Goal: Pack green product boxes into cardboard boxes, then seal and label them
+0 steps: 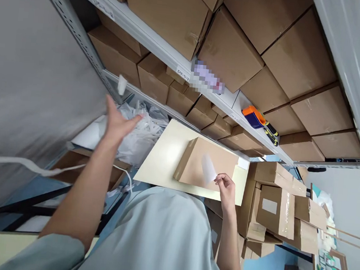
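My left hand (119, 123) is stretched out with its fingers spread and nothing in it. Just beyond its fingertips a small white scrap (121, 85) appears in mid-air, apart from the hand. Below that hand lies a heap of white paper strips and plastic (145, 127). My right hand (226, 188) pinches the corner of a thin, translucent white label (208, 168), which hangs slightly curled in front of a cardboard box (202, 154). The brown box lies closed on a pale yellow tabletop (161, 163).
A shelf (162, 50) packed with cardboard boxes runs above the table. An orange and blue tape dispenser (253, 116) and yellow-black cutters (271, 137) sit on its ledge. Stacked cartons (274, 212) stand to the right. A white cable (21, 161) crosses at left, by an open carton (71, 167).
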The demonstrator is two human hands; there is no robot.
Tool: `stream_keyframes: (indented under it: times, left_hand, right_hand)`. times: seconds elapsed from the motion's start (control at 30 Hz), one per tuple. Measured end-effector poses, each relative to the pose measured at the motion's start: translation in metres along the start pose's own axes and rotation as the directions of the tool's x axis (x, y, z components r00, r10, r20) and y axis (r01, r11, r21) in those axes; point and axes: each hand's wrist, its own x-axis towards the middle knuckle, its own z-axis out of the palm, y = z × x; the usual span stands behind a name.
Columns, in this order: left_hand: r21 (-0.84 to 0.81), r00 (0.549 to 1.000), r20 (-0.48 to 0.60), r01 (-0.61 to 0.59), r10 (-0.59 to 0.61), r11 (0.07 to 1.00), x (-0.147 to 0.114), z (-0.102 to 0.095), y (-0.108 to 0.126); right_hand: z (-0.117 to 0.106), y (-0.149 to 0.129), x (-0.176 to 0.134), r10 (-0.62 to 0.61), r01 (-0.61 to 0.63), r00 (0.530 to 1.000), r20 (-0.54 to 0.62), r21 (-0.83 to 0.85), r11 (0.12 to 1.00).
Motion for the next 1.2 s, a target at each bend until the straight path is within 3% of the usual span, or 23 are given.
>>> stream_keyframes:
  times: [0.03,0.1,0.17,0.2,0.27,0.33,0.43,0.53,0.7,0.83,0.9,1.03,1.1,1.2]
  left_hand:
    - [-0.022,0.996,0.01,0.087,-0.086,0.996,-0.015,0.012,0.004]
    - [-0.119,0.946,0.257,0.233,-0.196,0.965,-0.057,0.042,0.014]
    - [-0.15,0.876,0.444,0.28,-0.189,0.948,-0.107,0.071,0.023]
    - [-0.168,0.824,0.54,0.306,-0.172,0.937,-0.132,0.084,0.027]
    - [-0.245,0.668,0.735,0.418,-0.114,0.875,-0.175,0.103,0.035]
    - [-0.281,0.615,0.78,0.509,-0.115,0.814,-0.203,0.113,0.041]
    - [-0.319,0.637,0.753,0.573,-0.165,0.755,-0.219,0.119,0.05]
    - [-0.316,0.667,0.717,0.569,-0.203,0.759,-0.217,0.119,0.057]
    - [-0.231,0.701,0.674,0.5,-0.233,0.835,-0.22,0.12,0.057]
    - [-0.188,0.755,0.616,0.419,-0.225,0.888,-0.227,0.125,0.052]
    - [-0.173,0.769,0.597,0.4,-0.228,0.9,-0.229,0.128,0.051]
    - [-0.132,0.73,0.64,0.41,-0.238,0.902,-0.236,0.131,0.056]
    - [-0.12,0.695,0.679,0.423,-0.236,0.898,-0.241,0.134,0.061]
    - [-0.097,0.655,0.722,0.413,-0.222,0.905,-0.25,0.143,0.069]
  right_hand:
    - [0.001,0.001,-0.001,-0.014,0.013,1.0,-0.023,-0.009,1.0]
    - [0.004,0.002,-0.004,-0.052,0.05,0.995,-0.083,-0.036,0.998]
    - [0.007,0.003,-0.006,-0.116,0.101,0.98,-0.161,-0.098,0.99]
    - [0.009,0.004,-0.007,-0.164,0.137,0.967,-0.194,-0.149,0.979]
    - [0.013,0.004,-0.009,-0.301,0.237,0.928,-0.217,-0.279,0.931]
    - [0.017,0.004,-0.012,-0.449,0.356,0.879,-0.161,-0.404,0.843]
    - [0.024,0.008,-0.018,-0.582,0.491,0.813,-0.018,-0.515,0.702]
    - [0.029,0.016,-0.024,-0.609,0.556,0.787,0.1,-0.543,0.629]
    - [0.031,0.027,-0.028,-0.543,0.601,0.793,0.275,-0.498,0.625]
    - [0.019,0.029,-0.026,-0.503,0.665,0.733,0.458,-0.326,0.672]
    - [0.007,0.032,-0.023,-0.496,0.613,0.766,0.409,-0.232,0.755]
    - [-0.024,0.042,-0.007,-0.302,0.319,0.944,0.131,-0.133,0.939]
    - [-0.038,0.05,0.004,-0.178,0.181,0.983,0.051,-0.061,0.982]
    - [-0.052,0.065,0.021,-0.051,0.05,0.998,0.021,0.055,0.997]
